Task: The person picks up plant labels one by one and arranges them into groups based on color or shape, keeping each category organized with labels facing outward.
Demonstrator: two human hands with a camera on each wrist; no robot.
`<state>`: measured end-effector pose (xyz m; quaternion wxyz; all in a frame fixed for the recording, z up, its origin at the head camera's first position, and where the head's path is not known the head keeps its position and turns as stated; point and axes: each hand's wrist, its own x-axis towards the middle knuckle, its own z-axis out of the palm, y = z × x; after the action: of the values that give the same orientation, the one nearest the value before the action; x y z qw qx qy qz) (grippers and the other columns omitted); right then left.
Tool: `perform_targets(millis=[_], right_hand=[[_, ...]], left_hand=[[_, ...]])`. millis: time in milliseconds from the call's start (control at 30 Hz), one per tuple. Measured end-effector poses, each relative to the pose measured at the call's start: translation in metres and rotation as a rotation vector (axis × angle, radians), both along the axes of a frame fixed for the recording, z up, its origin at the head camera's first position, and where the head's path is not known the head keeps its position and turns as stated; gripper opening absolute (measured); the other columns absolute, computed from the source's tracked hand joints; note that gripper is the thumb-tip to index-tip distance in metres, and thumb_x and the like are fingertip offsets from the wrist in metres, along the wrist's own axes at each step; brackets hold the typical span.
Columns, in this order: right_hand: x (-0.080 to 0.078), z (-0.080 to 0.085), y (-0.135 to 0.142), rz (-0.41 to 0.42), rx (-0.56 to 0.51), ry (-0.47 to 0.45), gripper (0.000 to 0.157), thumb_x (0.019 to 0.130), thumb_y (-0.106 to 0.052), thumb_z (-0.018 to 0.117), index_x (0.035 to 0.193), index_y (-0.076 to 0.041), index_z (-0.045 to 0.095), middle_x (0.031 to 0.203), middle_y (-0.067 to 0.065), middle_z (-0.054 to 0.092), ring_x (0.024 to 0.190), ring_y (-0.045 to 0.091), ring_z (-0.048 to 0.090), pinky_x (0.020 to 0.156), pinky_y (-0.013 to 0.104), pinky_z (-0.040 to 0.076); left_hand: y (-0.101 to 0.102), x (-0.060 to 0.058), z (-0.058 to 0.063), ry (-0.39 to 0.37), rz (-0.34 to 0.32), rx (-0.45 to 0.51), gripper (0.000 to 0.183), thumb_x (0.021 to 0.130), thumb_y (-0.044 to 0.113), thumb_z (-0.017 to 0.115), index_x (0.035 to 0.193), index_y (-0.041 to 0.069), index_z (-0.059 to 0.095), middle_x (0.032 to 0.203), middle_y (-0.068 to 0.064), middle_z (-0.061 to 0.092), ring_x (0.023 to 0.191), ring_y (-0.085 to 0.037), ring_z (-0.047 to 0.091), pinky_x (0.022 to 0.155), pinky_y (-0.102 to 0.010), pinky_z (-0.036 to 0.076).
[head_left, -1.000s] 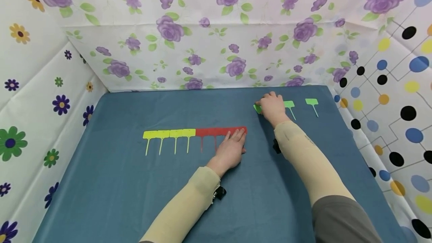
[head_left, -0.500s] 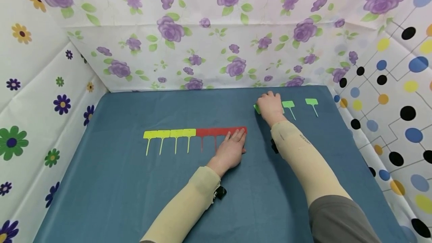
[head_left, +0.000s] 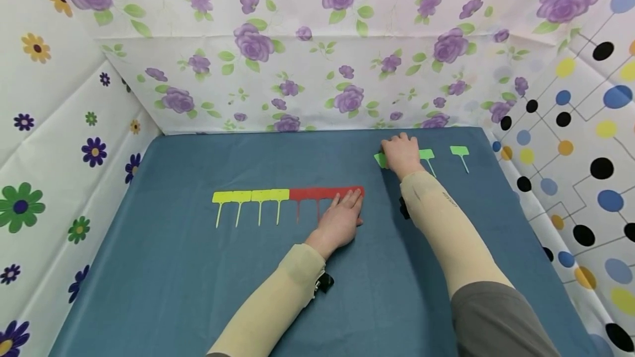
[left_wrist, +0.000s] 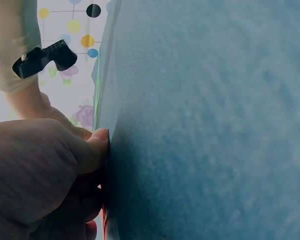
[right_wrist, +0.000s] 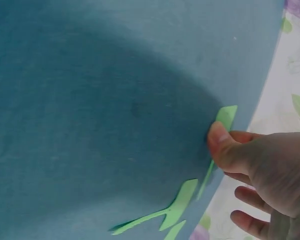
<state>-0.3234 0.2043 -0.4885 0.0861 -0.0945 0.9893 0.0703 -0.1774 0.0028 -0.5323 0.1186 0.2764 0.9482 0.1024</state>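
Note:
T-shaped plant labels lie in a straight row across the blue cloth in the head view, yellow labels (head_left: 241, 196) at the left and red labels (head_left: 303, 194) at the right. My left hand (head_left: 338, 219) rests with extended fingers on the red row's right end, covering some stems. Farther back, my right hand (head_left: 402, 155) pinches a green plant label (right_wrist: 228, 115) between thumb and index finger, its head sticking out past the thumb in the right wrist view. Beside that hand lies another green label (head_left: 427, 154).
A separate green label (head_left: 459, 150) lies farther right on the blue cloth (head_left: 149, 269). Floral sheeting (head_left: 297, 70) rises at the back edge, with patterned sheets at the left side and a dotted sheet (head_left: 585, 180) at the right.
My right hand has shifted slightly, first a little left, then back right, staying at the same green label. The left hand keeps its place on the red labels.

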Motion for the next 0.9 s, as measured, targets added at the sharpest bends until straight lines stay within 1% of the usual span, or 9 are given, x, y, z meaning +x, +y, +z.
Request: perform_targets(millis=[133,267,333,400,533,700,800,900], right_hand=[[-0.005,0.005,-0.002,-0.024,0.004,-0.058,0.045,0.087,-0.024,0.079,0.127,-0.016,0.062,0.131,0.02,0.056,0.123,0.044,0.041,0.097,0.063,0.038],[-0.008,0.009,-0.003,-0.053,0.018,-0.121,0.038,0.088,-0.026,0.079,0.122,-0.019,0.063,0.131,0.019,0.053,0.122,0.044,0.039,0.099,0.062,0.036],[-0.009,0.01,-0.004,-0.061,0.011,-0.134,0.036,0.088,-0.025,0.079,0.12,-0.019,0.065,0.131,0.019,0.053,0.122,0.044,0.038,0.099,0.061,0.035],[-0.01,0.01,-0.005,-0.062,-0.011,-0.128,0.038,0.087,-0.024,0.08,0.121,-0.019,0.065,0.131,0.019,0.053,0.122,0.044,0.038,0.1,0.061,0.035],[-0.01,0.009,0.0,-0.034,-0.06,-0.101,0.043,0.085,-0.024,0.082,0.125,-0.018,0.065,0.132,0.02,0.053,0.124,0.045,0.038,0.1,0.062,0.035],[-0.008,0.007,0.01,0.03,-0.103,-0.124,0.047,0.087,-0.026,0.08,0.13,-0.019,0.064,0.136,0.02,0.053,0.128,0.045,0.038,0.102,0.064,0.035],[-0.009,0.007,0.015,0.054,-0.115,-0.133,0.045,0.09,-0.03,0.077,0.132,-0.02,0.064,0.138,0.02,0.052,0.129,0.045,0.038,0.102,0.065,0.035],[-0.011,0.007,0.016,0.05,-0.115,-0.135,0.046,0.092,-0.036,0.073,0.133,-0.021,0.063,0.139,0.02,0.051,0.131,0.046,0.036,0.103,0.065,0.035]], left_hand=[[-0.001,0.001,0.0,0.007,-0.004,0.002,0.061,0.105,0.03,0.052,0.158,0.01,0.028,0.165,-0.003,0.018,0.152,-0.02,0.014,0.124,-0.042,0.009],[-0.001,0.001,0.001,0.007,-0.006,0.0,0.061,0.105,0.03,0.052,0.158,0.01,0.028,0.165,-0.003,0.017,0.152,-0.02,0.014,0.124,-0.042,0.009],[-0.002,0.001,0.001,0.008,-0.006,-0.007,0.061,0.105,0.03,0.052,0.158,0.01,0.028,0.166,-0.003,0.017,0.152,-0.02,0.014,0.124,-0.042,0.009],[-0.002,0.001,0.002,0.013,-0.004,-0.011,0.062,0.105,0.031,0.052,0.158,0.01,0.029,0.165,-0.003,0.018,0.151,-0.02,0.015,0.124,-0.042,0.009],[-0.002,0.001,0.003,0.021,-0.004,-0.013,0.062,0.104,0.032,0.053,0.157,0.01,0.03,0.165,-0.003,0.019,0.151,-0.021,0.017,0.124,-0.043,0.011],[-0.001,0.0,0.003,0.002,-0.008,-0.005,0.062,0.104,0.032,0.053,0.157,0.01,0.029,0.165,-0.003,0.018,0.151,-0.021,0.015,0.124,-0.044,0.01],[-0.001,0.0,0.003,-0.002,-0.006,0.002,0.063,0.104,0.031,0.054,0.157,0.01,0.03,0.165,-0.003,0.019,0.151,-0.021,0.016,0.124,-0.044,0.01],[-0.001,0.0,0.003,0.0,-0.005,0.0,0.063,0.104,0.031,0.054,0.157,0.01,0.029,0.165,-0.003,0.019,0.151,-0.021,0.016,0.124,-0.044,0.01]])
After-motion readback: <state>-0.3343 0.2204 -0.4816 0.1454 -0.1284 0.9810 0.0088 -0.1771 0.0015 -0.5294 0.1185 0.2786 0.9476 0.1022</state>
